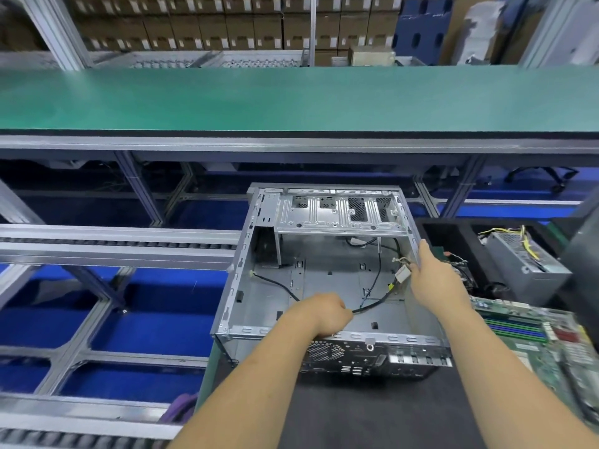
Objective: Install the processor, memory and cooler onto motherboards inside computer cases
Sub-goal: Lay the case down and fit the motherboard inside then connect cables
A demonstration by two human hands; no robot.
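Observation:
An open grey computer case (pixel 240 286) lies on its side on the dark bench, with no motherboard inside it. My left hand (pixel 321 312) is curled round a black cable (pixel 372 306) that runs across the case floor. My right hand (pixel 434 280) is at the case's right wall, its fingers holding a bundle of wires with a white connector (pixel 403 273). A green motherboard (pixel 531 332) with blue memory slots lies on the bench to the right of the case.
A grey power supply (pixel 525 257) with yellow wires sits in a black tray (pixel 453 231) at the right. A long green shelf (pixel 291 98) spans the view above. Roller conveyor rails (pixel 113 244) run at the left over a blue floor. Cardboard boxes are stacked far behind.

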